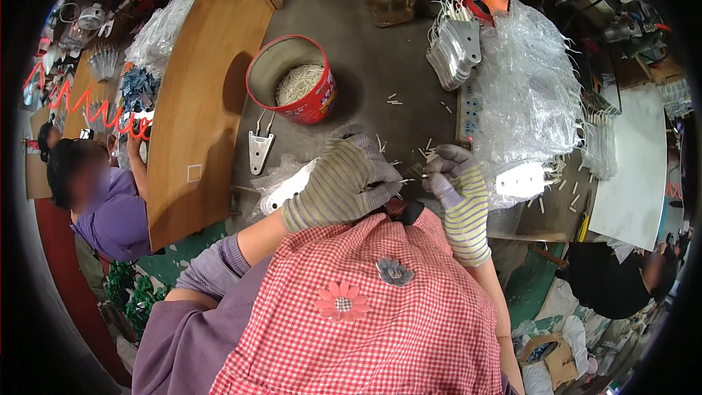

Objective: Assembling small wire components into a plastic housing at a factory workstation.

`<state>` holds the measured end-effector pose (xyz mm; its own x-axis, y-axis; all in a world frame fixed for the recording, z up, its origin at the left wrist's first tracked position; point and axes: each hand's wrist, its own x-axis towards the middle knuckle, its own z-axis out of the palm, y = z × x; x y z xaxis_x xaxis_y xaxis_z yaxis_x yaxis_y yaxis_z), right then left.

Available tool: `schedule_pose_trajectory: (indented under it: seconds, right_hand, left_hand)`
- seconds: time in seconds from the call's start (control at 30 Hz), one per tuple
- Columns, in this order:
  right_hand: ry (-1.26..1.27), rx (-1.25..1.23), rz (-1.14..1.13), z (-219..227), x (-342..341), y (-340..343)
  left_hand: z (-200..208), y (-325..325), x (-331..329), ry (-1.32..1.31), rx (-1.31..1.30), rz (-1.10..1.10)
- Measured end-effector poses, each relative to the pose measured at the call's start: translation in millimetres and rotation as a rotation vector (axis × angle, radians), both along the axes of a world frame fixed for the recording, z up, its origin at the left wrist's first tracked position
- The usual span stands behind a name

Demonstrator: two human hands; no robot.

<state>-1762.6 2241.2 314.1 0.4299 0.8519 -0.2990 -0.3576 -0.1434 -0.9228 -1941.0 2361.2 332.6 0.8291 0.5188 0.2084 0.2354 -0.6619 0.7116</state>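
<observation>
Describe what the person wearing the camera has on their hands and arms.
Both hands wear knitted work gloves with thin stripes. The left hand has a greyish glove with dark stripes and a ribbed cuff. The right hand has a grey-fingered glove whose long cuff shows yellowish and purple stripes. A purple ribbed sleeve is pushed up the left arm. A red-and-white checked apron with fabric flowers covers the front.

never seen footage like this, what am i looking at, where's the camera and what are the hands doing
No machine here: a person wears a wide-angle camera on the head, looking down, so edges bend. Both hands wear striped gloves. The left hand and right hand meet over a grey table, pinching a thin white stick between them. Loose sticks lie around, and more fill a red tin. Flat metal plates are stacked beside a heap of clear bags. Another person sits on the left.
</observation>
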Motion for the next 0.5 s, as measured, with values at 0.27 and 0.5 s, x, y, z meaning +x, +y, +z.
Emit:
schedule_pose_trajectory:
  seconds: [0.27,0.5]
  right_hand:
    - [0.242,0.108,0.105,-12.5,-1.3,-1.4]
    - [-0.23,0.105,0.081,0.3,-10.1,-2.2]
  left_hand:
    - [-2.3,3.0,1.9,-0.023,-0.02,-0.03]
    - [-1.6,3.8,1.3,0.02,0.042,-0.055]
